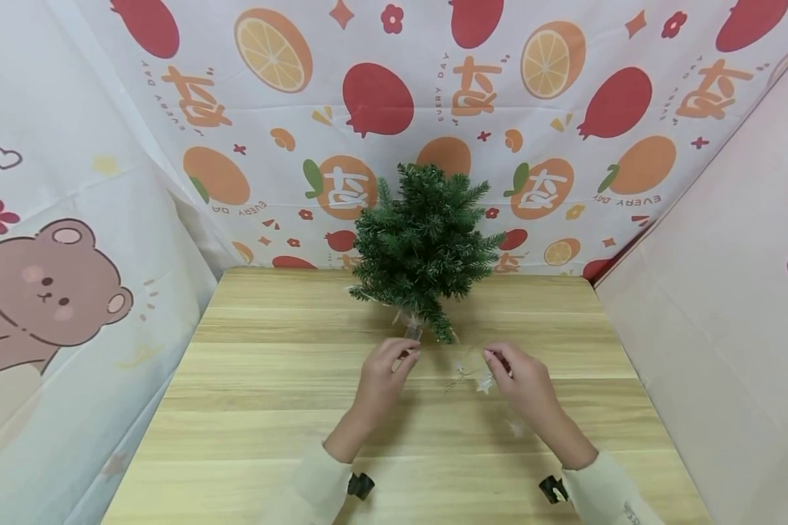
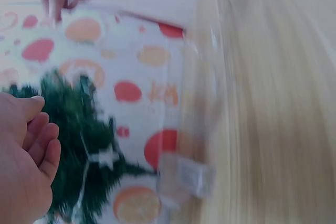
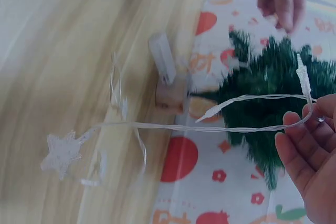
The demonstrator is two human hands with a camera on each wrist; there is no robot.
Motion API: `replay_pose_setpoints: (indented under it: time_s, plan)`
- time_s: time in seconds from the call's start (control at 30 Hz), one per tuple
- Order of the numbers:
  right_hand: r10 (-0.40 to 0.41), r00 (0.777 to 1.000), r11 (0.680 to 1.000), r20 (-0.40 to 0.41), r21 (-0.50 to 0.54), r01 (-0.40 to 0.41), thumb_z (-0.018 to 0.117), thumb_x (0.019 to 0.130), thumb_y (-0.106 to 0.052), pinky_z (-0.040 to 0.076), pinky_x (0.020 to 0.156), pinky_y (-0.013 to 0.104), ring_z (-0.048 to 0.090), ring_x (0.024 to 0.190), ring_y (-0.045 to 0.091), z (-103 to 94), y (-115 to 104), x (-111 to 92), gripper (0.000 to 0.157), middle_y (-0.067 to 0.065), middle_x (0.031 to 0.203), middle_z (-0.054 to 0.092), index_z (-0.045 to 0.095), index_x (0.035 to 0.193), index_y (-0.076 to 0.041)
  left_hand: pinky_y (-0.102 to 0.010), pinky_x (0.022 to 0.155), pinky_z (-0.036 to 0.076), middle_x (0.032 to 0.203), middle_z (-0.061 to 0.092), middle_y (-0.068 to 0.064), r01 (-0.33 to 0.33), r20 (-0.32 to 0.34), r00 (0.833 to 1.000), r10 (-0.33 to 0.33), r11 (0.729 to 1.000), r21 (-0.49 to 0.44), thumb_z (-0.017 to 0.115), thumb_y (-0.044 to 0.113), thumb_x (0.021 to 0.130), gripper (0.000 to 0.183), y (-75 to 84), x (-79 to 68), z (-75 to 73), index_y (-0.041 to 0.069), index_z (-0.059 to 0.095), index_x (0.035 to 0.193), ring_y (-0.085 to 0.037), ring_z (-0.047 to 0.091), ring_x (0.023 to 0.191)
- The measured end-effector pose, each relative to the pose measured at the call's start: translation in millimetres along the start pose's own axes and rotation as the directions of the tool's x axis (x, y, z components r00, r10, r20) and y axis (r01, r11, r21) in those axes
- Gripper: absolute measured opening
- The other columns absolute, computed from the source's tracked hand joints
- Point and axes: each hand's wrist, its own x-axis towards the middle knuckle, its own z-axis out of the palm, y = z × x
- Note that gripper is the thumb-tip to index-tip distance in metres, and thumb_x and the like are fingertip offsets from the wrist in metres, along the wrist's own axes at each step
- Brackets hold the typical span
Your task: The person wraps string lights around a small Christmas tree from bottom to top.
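My right hand (image 1: 522, 375) pinches the thin wire of a star string light (image 3: 210, 128). From its fingers (image 3: 302, 140) the clear wire runs out to a translucent star (image 3: 62, 153) above the wooden tabletop. My left hand (image 1: 382, 372) is in front of the small artificial Christmas tree (image 1: 427, 233), near the light string's whitish battery box (image 3: 163, 59). Its fingers (image 2: 47, 150) are loosely bent, and nothing shows between them. The battery box is beside the tree's wooden base (image 3: 169, 95). Another star (image 2: 105, 158) hangs against the green branches.
A wood-grain table (image 1: 256, 437) bears the tree near its back edge. Behind it hangs a fruit-print cloth (image 1: 381, 44); a bear-print cloth (image 1: 59, 292) hangs at the left and a pale one at the right. Loose wire loops dangle below the right hand.
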Motion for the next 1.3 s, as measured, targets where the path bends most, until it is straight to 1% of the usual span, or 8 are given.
replay_pose_setpoints:
  time_s: [0.17, 0.3, 0.53, 0.77, 0.9, 1.03, 1.2, 1.3]
  plan:
    - [0.006, 0.997, 0.998, 0.077, 0.056, -0.010, 0.067, 0.098, -0.014, 0.047, 0.055, 0.017, 0.050, 0.065, -0.003, 8.6, -14.9, -2.0, 0.007, -0.012, 0.080, 0.062, 0.070, 0.104, -0.012, -0.024, 0.082, 0.057, 0.109, 0.070, -0.007, -0.036, 0.084, 0.996, 0.042, 0.997, -0.074, 0.073, 0.009, 0.091, 0.022, 14.9, 1.0, 12.9, 0.007, 0.072, 0.113, -0.022, 0.068, 0.091]
    - [0.023, 0.992, 0.996, 0.128, 0.085, -0.034, 0.065, 0.100, -0.019, 0.049, 0.058, 0.018, 0.051, 0.068, -0.003, 13.4, -24.9, -1.2, 0.009, -0.012, 0.082, 0.064, 0.070, 0.106, -0.015, -0.027, 0.080, 0.057, 0.109, 0.071, -0.004, -0.052, 0.123, 0.990, 0.064, 0.994, -0.095, 0.072, 0.010, 0.093, 0.021, 20.1, 3.2, 16.3, 0.008, 0.073, 0.114, -0.020, 0.066, 0.089]
    - [0.009, 0.982, 0.993, 0.187, 0.118, -0.031, 0.064, 0.101, -0.021, 0.052, 0.062, 0.019, 0.056, 0.072, -0.003, 20.2, -33.5, 1.6, 0.013, -0.009, 0.087, 0.068, 0.071, 0.109, -0.014, -0.020, 0.070, 0.052, 0.097, 0.072, 0.001, -0.095, 0.115, 0.988, 0.103, 0.993, -0.076, 0.074, 0.007, 0.090, 0.014, 19.6, 1.0, 16.2, 0.010, 0.075, 0.103, -0.011, 0.061, 0.083]
    - [-0.039, 0.980, 0.993, 0.193, 0.120, 0.016, 0.066, 0.100, -0.020, 0.052, 0.062, 0.018, 0.057, 0.072, -0.003, 20.6, -35.7, 5.5, 0.011, -0.011, 0.089, 0.069, 0.072, 0.107, -0.017, -0.028, 0.069, 0.055, 0.097, 0.071, 0.002, -0.100, 0.128, 0.986, 0.109, 0.992, -0.075, 0.074, 0.010, 0.091, 0.008, 16.7, -3.8, 13.6, 0.012, 0.074, 0.099, -0.017, 0.061, 0.084]
    - [-0.018, 0.969, 0.986, 0.248, 0.165, -0.024, 0.064, 0.101, -0.024, 0.052, 0.062, 0.019, 0.056, 0.074, -0.003, 17.5, -35.2, 6.1, 0.013, -0.012, 0.094, 0.068, 0.073, 0.109, -0.017, -0.028, 0.071, 0.056, 0.096, 0.070, 0.003, -0.089, 0.128, 0.987, 0.096, 0.994, -0.059, 0.074, 0.008, 0.091, 0.008, 16.9, -5.0, 11.6, 0.011, 0.073, 0.098, -0.015, 0.062, 0.085]
    - [0.014, 0.945, 0.972, 0.326, 0.218, -0.089, 0.064, 0.100, -0.024, 0.051, 0.060, 0.020, 0.055, 0.073, -0.001, 9.3, -29.3, 4.7, 0.012, -0.014, 0.094, 0.066, 0.073, 0.108, -0.020, -0.021, 0.075, 0.055, 0.097, 0.070, 0.003, -0.061, 0.134, 0.989, 0.067, 0.997, -0.049, 0.074, 0.007, 0.092, 0.008, 16.4, -4.9, 10.5, 0.010, 0.073, 0.099, -0.011, 0.062, 0.087]
    - [0.034, 0.924, 0.974, 0.382, 0.195, -0.117, 0.065, 0.100, -0.027, 0.048, 0.056, 0.021, 0.051, 0.066, 0.000, -4.5, -17.7, 1.4, 0.009, -0.016, 0.087, 0.063, 0.073, 0.103, -0.026, -0.022, 0.075, 0.055, 0.096, 0.069, 0.002, -0.040, 0.124, 0.991, 0.044, 0.999, -0.034, 0.073, 0.004, 0.091, 0.009, 12.0, -6.0, 9.2, 0.008, 0.073, 0.098, -0.010, 0.062, 0.086]
    - [0.028, 0.923, 0.978, 0.385, 0.179, -0.104, 0.066, 0.099, -0.027, 0.047, 0.055, 0.021, 0.049, 0.063, -0.001, -11.5, -11.6, -0.5, 0.008, -0.016, 0.083, 0.062, 0.074, 0.100, -0.025, -0.026, 0.075, 0.057, 0.096, 0.069, 0.001, -0.027, 0.117, 0.993, 0.030, 0.999, -0.028, 0.074, 0.003, 0.090, 0.009, 9.3, -7.1, 8.1, 0.009, 0.073, 0.097, -0.012, 0.063, 0.086]
